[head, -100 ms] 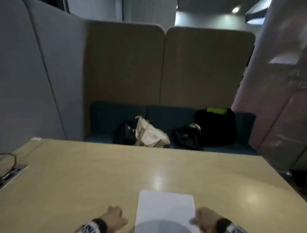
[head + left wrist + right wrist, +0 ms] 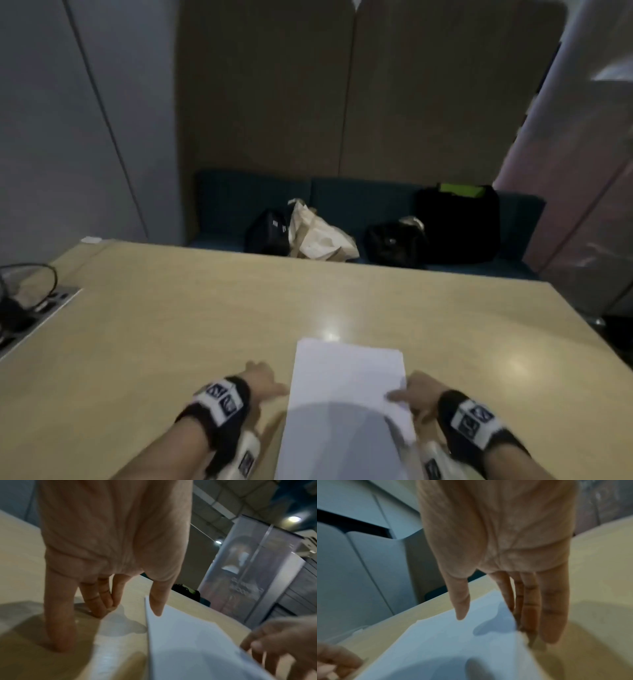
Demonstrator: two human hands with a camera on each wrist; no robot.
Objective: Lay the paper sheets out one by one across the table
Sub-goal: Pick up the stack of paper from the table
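Observation:
A stack of white paper sheets (image 2: 346,377) lies on the light wooden table (image 2: 171,325), near its front edge in the middle. My left hand (image 2: 267,377) rests just left of the stack. In the left wrist view its straight fingers (image 2: 58,628) touch the tabletop and the thumb (image 2: 156,605) hangs over the paper's (image 2: 188,642) left edge. My right hand (image 2: 407,387) is at the stack's right edge. In the right wrist view its straight fingers (image 2: 553,615) run down beside the slightly raised edge of the paper (image 2: 445,635), and the thumb (image 2: 460,605) hovers just above the sheet.
A socket panel with black cables (image 2: 34,308) is set into the table's left side. Beyond the far edge runs a dark bench holding a cream bag (image 2: 322,236) and black bags (image 2: 459,226). Padded partition walls close the booth behind and to the left.
The head view has dipped, so more of both forearms shows. Both hands stay at the sides of the stack, and the right thumb now reaches over its right edge.

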